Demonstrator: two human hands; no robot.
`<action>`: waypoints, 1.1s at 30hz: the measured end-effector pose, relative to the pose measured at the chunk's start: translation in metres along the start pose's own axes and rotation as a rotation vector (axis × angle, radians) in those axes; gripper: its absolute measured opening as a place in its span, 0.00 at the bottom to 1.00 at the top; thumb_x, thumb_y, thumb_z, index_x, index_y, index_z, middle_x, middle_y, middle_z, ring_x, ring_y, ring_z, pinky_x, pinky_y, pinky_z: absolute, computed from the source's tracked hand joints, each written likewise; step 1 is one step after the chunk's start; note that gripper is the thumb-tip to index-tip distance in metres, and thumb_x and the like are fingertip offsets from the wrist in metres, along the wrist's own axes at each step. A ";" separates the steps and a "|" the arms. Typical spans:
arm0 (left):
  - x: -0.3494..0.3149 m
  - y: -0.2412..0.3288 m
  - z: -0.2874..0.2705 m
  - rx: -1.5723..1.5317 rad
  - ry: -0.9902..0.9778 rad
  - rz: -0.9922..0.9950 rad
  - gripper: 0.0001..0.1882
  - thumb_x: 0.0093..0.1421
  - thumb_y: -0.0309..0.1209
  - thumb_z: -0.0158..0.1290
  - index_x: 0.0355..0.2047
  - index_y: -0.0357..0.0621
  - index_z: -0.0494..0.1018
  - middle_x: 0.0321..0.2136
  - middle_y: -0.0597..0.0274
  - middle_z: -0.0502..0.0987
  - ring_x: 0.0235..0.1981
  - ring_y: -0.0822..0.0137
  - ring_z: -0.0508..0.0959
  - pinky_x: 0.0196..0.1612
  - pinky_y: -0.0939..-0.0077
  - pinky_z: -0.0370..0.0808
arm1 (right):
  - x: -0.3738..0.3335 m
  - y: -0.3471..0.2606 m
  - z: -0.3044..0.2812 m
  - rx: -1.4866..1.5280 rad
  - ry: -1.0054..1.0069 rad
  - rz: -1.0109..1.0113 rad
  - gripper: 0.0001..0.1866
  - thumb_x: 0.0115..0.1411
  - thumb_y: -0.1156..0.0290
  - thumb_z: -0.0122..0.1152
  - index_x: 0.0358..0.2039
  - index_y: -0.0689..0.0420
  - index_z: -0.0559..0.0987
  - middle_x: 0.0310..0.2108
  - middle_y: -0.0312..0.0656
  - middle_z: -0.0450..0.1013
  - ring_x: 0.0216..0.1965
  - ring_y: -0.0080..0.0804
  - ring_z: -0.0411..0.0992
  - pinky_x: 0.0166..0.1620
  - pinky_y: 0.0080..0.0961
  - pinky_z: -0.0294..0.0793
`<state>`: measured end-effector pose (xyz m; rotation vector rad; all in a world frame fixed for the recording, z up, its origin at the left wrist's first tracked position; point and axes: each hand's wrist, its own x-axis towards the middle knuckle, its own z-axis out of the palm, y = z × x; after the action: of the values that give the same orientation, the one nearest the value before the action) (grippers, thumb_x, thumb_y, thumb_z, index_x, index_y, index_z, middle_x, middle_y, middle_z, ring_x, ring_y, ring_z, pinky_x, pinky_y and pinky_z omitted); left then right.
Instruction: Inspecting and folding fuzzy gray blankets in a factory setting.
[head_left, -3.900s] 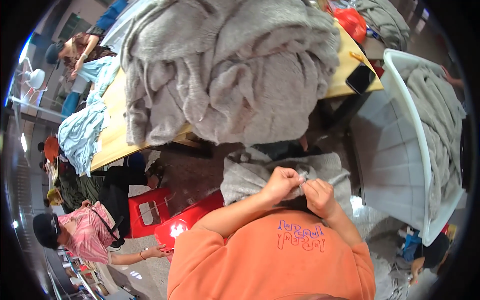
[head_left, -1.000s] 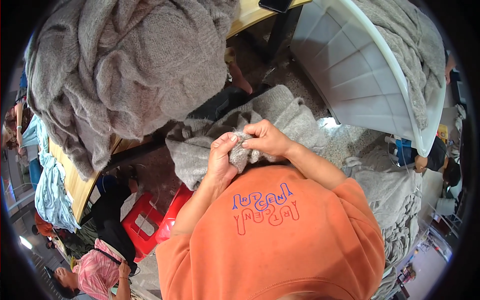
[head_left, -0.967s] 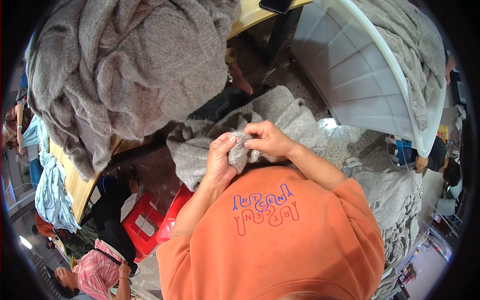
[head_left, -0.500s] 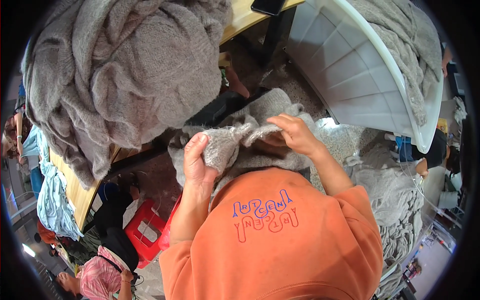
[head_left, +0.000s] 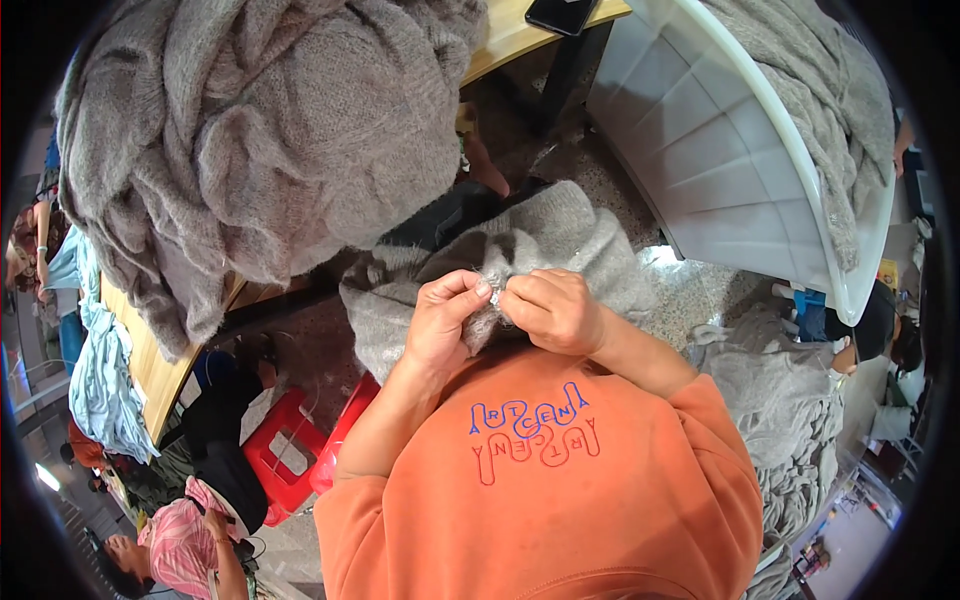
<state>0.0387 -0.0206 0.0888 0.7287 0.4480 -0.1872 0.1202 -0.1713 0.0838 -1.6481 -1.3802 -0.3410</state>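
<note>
1. Knitwear in a grey heap [head_left: 260,140] covers the counter [head_left: 150,360], hanging over its near edge, at the left.
2. Left hand [head_left: 440,320], fingers pressed together, pinches a fold of the grey sweater [head_left: 540,240] in the person's lap, below the counter's edge.
3. Right hand [head_left: 555,310], touching the left, pinches the same fold with its fingers.
4. White plastic tub [head_left: 700,150] stands at the right, grey fabric draped inside.
</note>
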 end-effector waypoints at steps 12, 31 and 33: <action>-0.016 -0.011 -0.002 0.441 0.214 0.300 0.05 0.50 0.18 0.53 0.29 0.35 0.74 0.23 0.69 0.74 0.22 0.82 0.69 0.23 0.89 0.66 | 0.000 0.004 0.016 0.403 -0.145 0.355 0.10 0.39 0.86 0.53 0.25 0.61 0.72 0.28 0.44 0.70 0.27 0.38 0.70 0.27 0.25 0.70; -0.014 -0.013 -0.001 1.211 0.220 0.905 0.06 0.43 0.15 0.55 0.22 0.37 0.70 0.19 0.57 0.72 0.19 0.65 0.73 0.22 0.78 0.69 | -0.004 -0.003 0.011 0.478 -0.282 0.660 0.06 0.41 0.83 0.52 0.24 0.64 0.73 0.20 0.46 0.68 0.22 0.37 0.70 0.25 0.26 0.67; -0.012 -0.013 0.000 1.250 0.207 0.987 0.07 0.43 0.14 0.54 0.22 0.36 0.70 0.19 0.56 0.72 0.19 0.64 0.73 0.23 0.79 0.69 | -0.001 -0.008 0.010 0.383 -0.189 0.608 0.09 0.38 0.84 0.52 0.25 0.64 0.73 0.20 0.46 0.67 0.21 0.41 0.68 0.23 0.28 0.67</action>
<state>0.0234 -0.0303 0.0863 2.1161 0.0691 0.6143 0.1094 -0.1650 0.0817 -1.7008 -0.9314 0.4156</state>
